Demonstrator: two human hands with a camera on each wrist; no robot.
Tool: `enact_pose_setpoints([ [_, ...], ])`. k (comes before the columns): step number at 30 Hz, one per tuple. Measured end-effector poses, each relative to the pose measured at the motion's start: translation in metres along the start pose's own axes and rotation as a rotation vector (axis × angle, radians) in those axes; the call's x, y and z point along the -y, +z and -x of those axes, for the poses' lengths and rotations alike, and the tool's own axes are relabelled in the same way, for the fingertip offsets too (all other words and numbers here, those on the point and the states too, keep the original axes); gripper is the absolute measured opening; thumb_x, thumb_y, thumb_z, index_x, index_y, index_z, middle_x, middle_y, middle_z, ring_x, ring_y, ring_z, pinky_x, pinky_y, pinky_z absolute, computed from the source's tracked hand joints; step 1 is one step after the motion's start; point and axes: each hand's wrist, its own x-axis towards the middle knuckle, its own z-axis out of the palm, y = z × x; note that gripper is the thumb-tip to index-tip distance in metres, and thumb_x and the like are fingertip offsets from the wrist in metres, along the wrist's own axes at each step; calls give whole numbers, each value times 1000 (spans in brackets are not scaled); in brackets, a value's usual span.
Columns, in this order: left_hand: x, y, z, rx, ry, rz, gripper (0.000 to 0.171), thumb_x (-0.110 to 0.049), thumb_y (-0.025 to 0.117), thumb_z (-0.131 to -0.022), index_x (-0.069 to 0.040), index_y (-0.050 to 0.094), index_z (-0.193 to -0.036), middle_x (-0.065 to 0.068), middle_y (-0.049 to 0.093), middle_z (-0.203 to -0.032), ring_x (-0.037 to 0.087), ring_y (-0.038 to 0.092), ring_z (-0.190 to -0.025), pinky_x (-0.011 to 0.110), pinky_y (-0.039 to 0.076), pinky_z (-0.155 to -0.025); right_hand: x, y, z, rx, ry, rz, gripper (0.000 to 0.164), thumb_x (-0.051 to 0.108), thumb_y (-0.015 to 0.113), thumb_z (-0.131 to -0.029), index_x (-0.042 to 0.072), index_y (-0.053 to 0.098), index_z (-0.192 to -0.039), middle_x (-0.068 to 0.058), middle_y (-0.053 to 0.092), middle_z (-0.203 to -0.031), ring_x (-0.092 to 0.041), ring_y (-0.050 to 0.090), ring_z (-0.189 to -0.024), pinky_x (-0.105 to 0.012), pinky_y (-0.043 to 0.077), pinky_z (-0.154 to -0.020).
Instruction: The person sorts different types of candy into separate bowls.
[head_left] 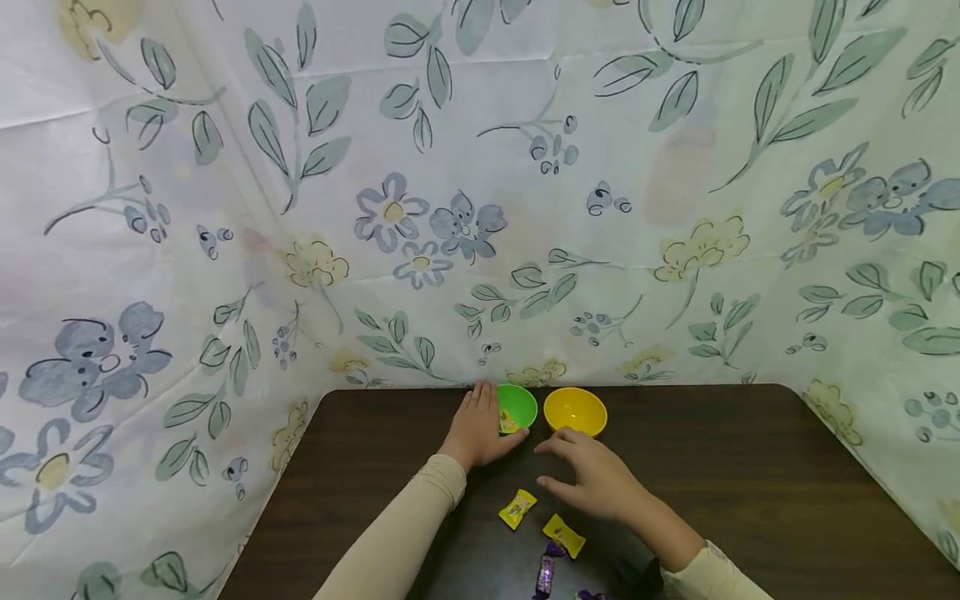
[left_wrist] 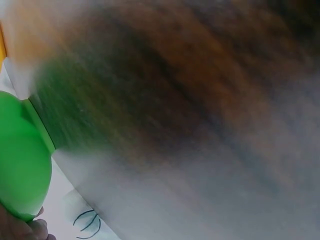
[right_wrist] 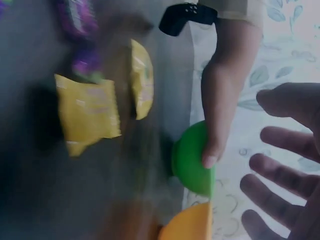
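My left hand (head_left: 478, 427) holds the small green bowl (head_left: 527, 402) at its left side, fingers along the far side and thumb at the near rim. Inside that bowl lies a yellow-wrapped candy (head_left: 507, 422). Beside it on the right is a yellow bowl (head_left: 576, 410), a small gap between them. My right hand (head_left: 597, 482) hovers just in front of the yellow bowl, its fingers spread and holding nothing. Two more yellow-wrapped candies, one nearer the bowls (head_left: 517, 509) and one to its right (head_left: 564, 536), lie on the table below the hands.
A purple-wrapped candy (head_left: 544, 575) lies at the near side of the dark wooden table (head_left: 360, 483), with more purple wrapping (head_left: 592, 595) at the frame's bottom edge. Floral cloth (head_left: 480, 208) hangs behind the bowls and along the table's sides.
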Motion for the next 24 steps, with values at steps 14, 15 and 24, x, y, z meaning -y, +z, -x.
enact_pose_setpoints([
  [14,2,6,-4,-9,-1,-25,108,-79,42,-98,5,28,-165,24,30,-172,38,29,-162,50,25,-133,2,-3,54,117,86,-112,36,42,78,-96,22,73,-126,8,69,-118,-16,69,-105,-35,61,-86],
  [15,2,6,-4,-10,2,-28,108,-79,42,-98,5,28,-165,24,30,-172,38,29,-162,50,25,-133,2,-3,56,118,87,-115,37,42,78,-96,21,73,-126,8,69,-117,-16,69,-104,-34,61,-86],
  [24,-1,6,-4,-9,18,-42,108,-79,39,-99,6,29,-165,24,28,-173,36,25,-164,48,21,-134,-4,-1,68,111,86,-134,34,42,78,-97,23,73,-124,9,67,-115,-10,67,-100,-31,60,-83],
])
